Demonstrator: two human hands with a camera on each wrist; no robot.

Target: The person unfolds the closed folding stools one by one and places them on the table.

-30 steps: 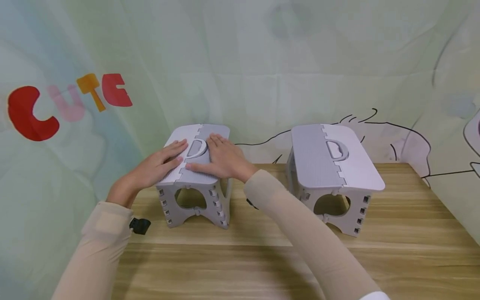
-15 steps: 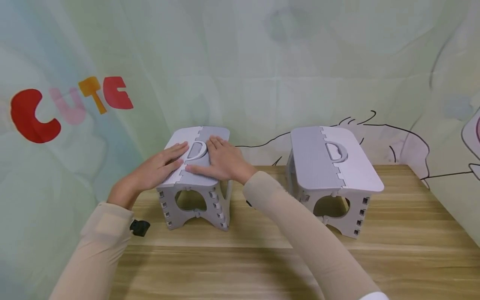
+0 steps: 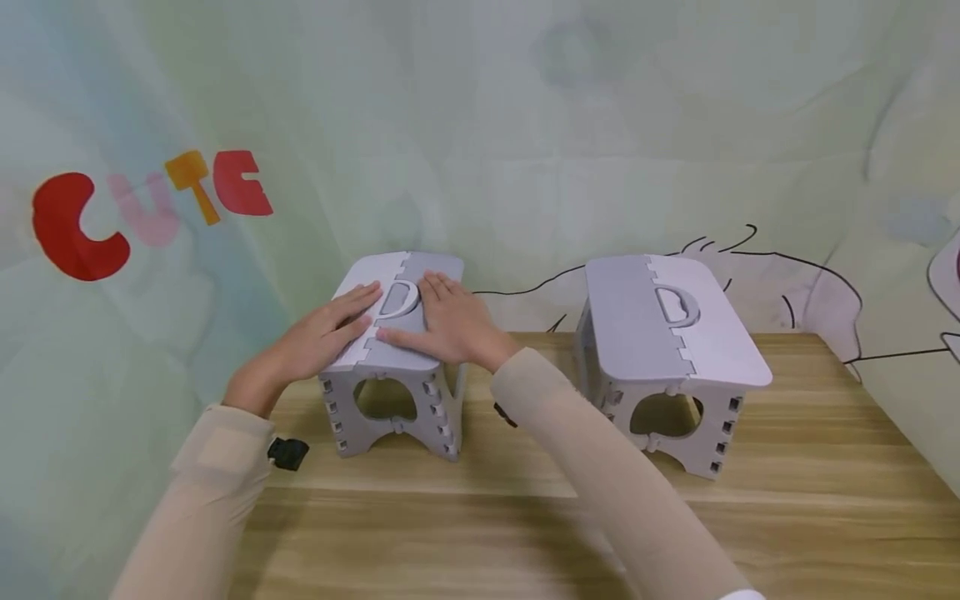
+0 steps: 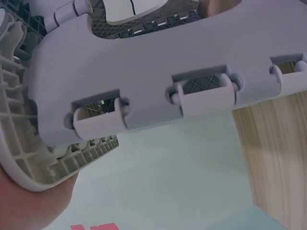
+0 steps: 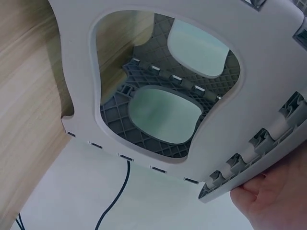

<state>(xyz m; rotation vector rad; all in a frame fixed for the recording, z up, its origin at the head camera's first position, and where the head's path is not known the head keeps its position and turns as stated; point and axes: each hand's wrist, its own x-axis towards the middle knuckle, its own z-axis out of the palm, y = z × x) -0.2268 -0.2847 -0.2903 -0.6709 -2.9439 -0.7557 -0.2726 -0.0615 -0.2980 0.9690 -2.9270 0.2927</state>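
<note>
Two folding step stools stand unfolded, each with a two-tone white and grey top and a D-shaped handle in the middle. On the left stool (image 3: 393, 354), my left hand (image 3: 311, 337) rests with extended fingers over the white half. My right hand (image 3: 459, 323) lies flat on the grey half, its thumb stretched toward the centre seam. The handle (image 3: 399, 300) shows between the two hands. The left wrist view shows the stool's hinged side panel (image 4: 144, 62); in the right wrist view an oval opening pierces another panel (image 5: 81, 62), with part of my right hand (image 5: 283, 196) at the top's edge.
The right stool (image 3: 671, 321) stands apart on the wood-grain table (image 3: 825, 450), near the back edge. A printed curtain (image 3: 555, 108) with coloured letters hangs behind and to the left. Black wrist straps (image 3: 288, 453) show under the sleeves.
Both hands stay in place on the left stool. The head view shifts only slightly; both stools keep their positions.
</note>
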